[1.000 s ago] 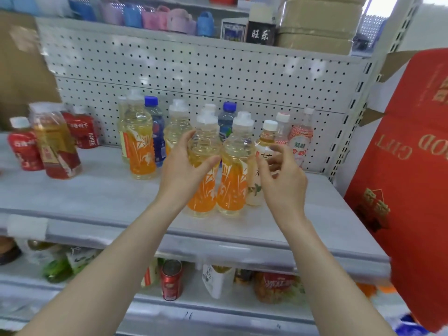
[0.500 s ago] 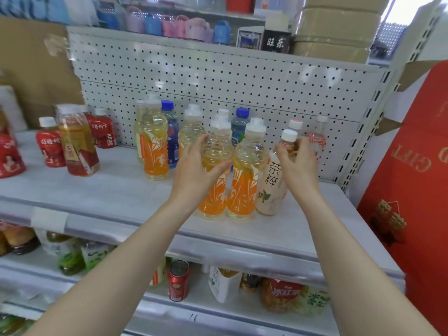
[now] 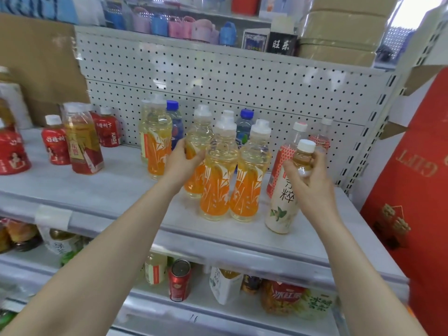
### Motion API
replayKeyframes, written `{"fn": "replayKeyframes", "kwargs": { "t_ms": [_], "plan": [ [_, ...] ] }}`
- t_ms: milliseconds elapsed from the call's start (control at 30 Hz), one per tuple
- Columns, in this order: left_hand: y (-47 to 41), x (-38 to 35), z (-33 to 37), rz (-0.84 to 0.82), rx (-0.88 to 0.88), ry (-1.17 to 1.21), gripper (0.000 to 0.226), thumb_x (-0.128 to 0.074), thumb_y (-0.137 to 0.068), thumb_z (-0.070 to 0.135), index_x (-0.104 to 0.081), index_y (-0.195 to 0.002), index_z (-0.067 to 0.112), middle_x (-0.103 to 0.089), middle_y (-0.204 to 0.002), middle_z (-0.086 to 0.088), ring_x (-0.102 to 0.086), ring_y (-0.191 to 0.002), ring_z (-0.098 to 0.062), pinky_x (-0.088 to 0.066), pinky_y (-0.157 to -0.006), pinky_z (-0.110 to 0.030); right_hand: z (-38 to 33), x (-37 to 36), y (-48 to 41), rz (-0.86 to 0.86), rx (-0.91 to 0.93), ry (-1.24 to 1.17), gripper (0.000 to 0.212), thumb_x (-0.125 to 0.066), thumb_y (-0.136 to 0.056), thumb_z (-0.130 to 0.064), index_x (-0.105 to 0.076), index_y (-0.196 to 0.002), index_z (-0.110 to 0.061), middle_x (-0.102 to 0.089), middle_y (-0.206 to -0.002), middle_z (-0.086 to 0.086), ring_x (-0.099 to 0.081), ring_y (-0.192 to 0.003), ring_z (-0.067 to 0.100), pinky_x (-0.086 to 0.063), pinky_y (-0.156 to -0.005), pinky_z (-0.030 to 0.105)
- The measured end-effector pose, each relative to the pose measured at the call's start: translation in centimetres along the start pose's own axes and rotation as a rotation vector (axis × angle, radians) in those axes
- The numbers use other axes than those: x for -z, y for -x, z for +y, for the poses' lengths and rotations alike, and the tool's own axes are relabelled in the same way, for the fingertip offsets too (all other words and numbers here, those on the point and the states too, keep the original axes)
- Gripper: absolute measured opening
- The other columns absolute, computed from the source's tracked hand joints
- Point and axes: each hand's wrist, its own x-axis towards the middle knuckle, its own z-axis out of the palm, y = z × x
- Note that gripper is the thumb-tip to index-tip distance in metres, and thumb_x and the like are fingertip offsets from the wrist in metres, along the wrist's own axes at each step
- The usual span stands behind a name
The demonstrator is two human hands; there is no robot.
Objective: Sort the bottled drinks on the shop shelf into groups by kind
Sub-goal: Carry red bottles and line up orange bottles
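Observation:
Several orange-labelled drink bottles stand on the grey shelf (image 3: pixel 116 187). My left hand (image 3: pixel 180 157) grips one of them (image 3: pixel 200 134), which stands behind two front ones (image 3: pixel 219 170) (image 3: pixel 251 175). My right hand (image 3: pixel 309 177) grips the neck of a cream tea bottle (image 3: pixel 282 204) with a white cap, tilted at the shelf's front right. A red honeycomb-patterned bottle (image 3: pixel 278 163) stands just behind it. Two blue-capped water bottles (image 3: pixel 175 122) (image 3: pixel 243 127) stand at the back. Red bottles (image 3: pixel 54 141) and an amber tea bottle (image 3: pixel 83 139) stand at the left.
A perforated white back panel (image 3: pixel 242 76) closes the shelf behind. A red gift carton (image 3: pixel 417 180) stands at the right. The lower shelf (image 3: pixel 218 318) holds a red can (image 3: pixel 179 280), cartons and packets. Boxes and small baskets sit on the shelf above.
My left hand has moved from the front orange bottle to the one behind it. My right hand has closed on the cream tea bottle's neck and drawn it forward, tilted.

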Motion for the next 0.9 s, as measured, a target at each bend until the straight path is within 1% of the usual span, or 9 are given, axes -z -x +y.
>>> {"fn": "replayKeyframes", "kwargs": {
  "t_ms": [67,167,333,433,533,633,700,800,900],
  "plan": [
    [0.0,0.0,0.0,-0.018,0.005,0.023,0.051,-0.062,-0.094,0.034,-0.046,-0.141,0.02,-0.06,-0.126,0.001,-0.056,-0.116,-0.021,-0.048,-0.093,-0.038,0.4,-0.2,0.3,0.0,0.0,0.031,0.043,-0.059,-0.093,-0.054,-0.037,-0.127,-0.043,-0.062,-0.12,-0.013,-0.063,-0.106,0.016,-0.051,-0.093,0.046],
    [0.2,0.1,-0.2,-0.086,-0.008,0.062,0.034,-0.061,-0.095,0.031,-0.054,-0.127,0.024,-0.062,-0.114,0.01,-0.055,-0.118,-0.02,-0.047,-0.094,-0.036,0.5,-0.4,0.4,0.004,-0.012,0.041,0.051,-0.059,-0.093,-0.054,-0.036,-0.136,-0.039,-0.062,-0.122,-0.012,-0.063,-0.105,0.016,-0.052,-0.093,0.047],
    [0.2,0.4,-0.7,-0.134,-0.032,0.083,0.039,-0.06,-0.095,0.034,-0.053,-0.132,0.024,-0.06,-0.124,0.007,-0.054,-0.122,-0.019,-0.047,-0.1,-0.041,-0.1,-0.2,0.8,0.032,-0.026,0.062,0.04,-0.055,-0.09,-0.063,-0.044,-0.123,-0.043,-0.063,-0.117,-0.011,-0.062,-0.106,0.017,-0.052,-0.092,0.052],
    [0.0,0.8,-1.7,-0.173,-0.036,0.071,0.05,-0.056,-0.095,0.046,-0.052,-0.138,0.021,-0.059,-0.132,0.002,-0.054,-0.123,-0.019,-0.048,-0.102,-0.042,-1.7,0.3,1.9,0.086,0.0,0.091,0.036,-0.055,-0.094,-0.058,-0.044,-0.125,-0.041,-0.063,-0.115,-0.009,-0.061,-0.101,0.017,-0.051,-0.091,0.048],
    [-1.1,1.8,-1.7,-0.128,-0.116,0.052,0.052,-0.041,-0.101,0.049,-0.047,-0.144,0.02,-0.057,-0.136,0.004,-0.052,-0.125,-0.015,-0.044,-0.104,-0.037,-3.9,0.6,3.3,0.133,0.06,0.142,0.031,-0.055,-0.098,-0.049,-0.045,-0.125,-0.037,-0.06,-0.102,-0.009,-0.057,-0.091,0.016,-0.044,-0.08,0.039],
    [-3.2,3.2,-0.3,-0.133,-0.185,0.119,0.049,-0.035,-0.103,0.048,-0.049,-0.142,0.02,-0.057,-0.137,0.003,-0.051,-0.128,-0.015,-0.042,-0.108,-0.04,-6.3,-0.5,5.1,0.165,0.078,0.166,0.029,-0.055,-0.097,-0.052,-0.048,-0.119,-0.035,-0.06,-0.105,-0.012,-0.055,-0.09,0.004,-0.041,-0.076,0.035],
    [-4.8,4.1,0.8,-0.181,-0.213,0.135,0.051,-0.036,-0.103,0.049,-0.047,-0.143,0.019,-0.054,-0.14,0.002,-0.049,-0.129,-0.015,-0.04,-0.111,-0.04,-7.6,-1.8,6.3,0.176,0.059,0.18,0.04,-0.052,-0.093,-0.062,-0.05,-0.12,-0.032,-0.062,-0.111,-0.012,-0.057,-0.095,0.003,-0.045,-0.079,0.036],
    [-6.4,5.3,1.7,-0.273,-0.25,0.153,0.054,-0.035,-0.103,0.051,-0.045,-0.146,0.019,-0.052,-0.143,0.001,-0.048,-0.131,-0.015,-0.039,-0.11,-0.035,-10.1,-4.6,7.9,0.195,0.031,0.229,0.069,-0.047,-0.088,-0.072,-0.047,-0.138,-0.024,-0.062,-0.125,-0.007,-0.06,-0.109,0.016,-0.05,-0.093,0.045],
    [-6.1,7.0,1.6,-0.305,-0.329,0.182,0.053,-0.038,-0.102,0.051,-0.049,-0.142,0.018,-0.058,-0.135,0.004,-0.052,-0.124,-0.01,-0.042,-0.107,-0.031,-13.0,-8.1,8.8,0.183,0.071,0.218,0.058,-0.051,-0.09,-0.067,-0.049,-0.133,-0.029,-0.058,-0.119,-0.024,-0.055,-0.108,-0.006,-0.047,-0.09,0.023]
  ]
}}
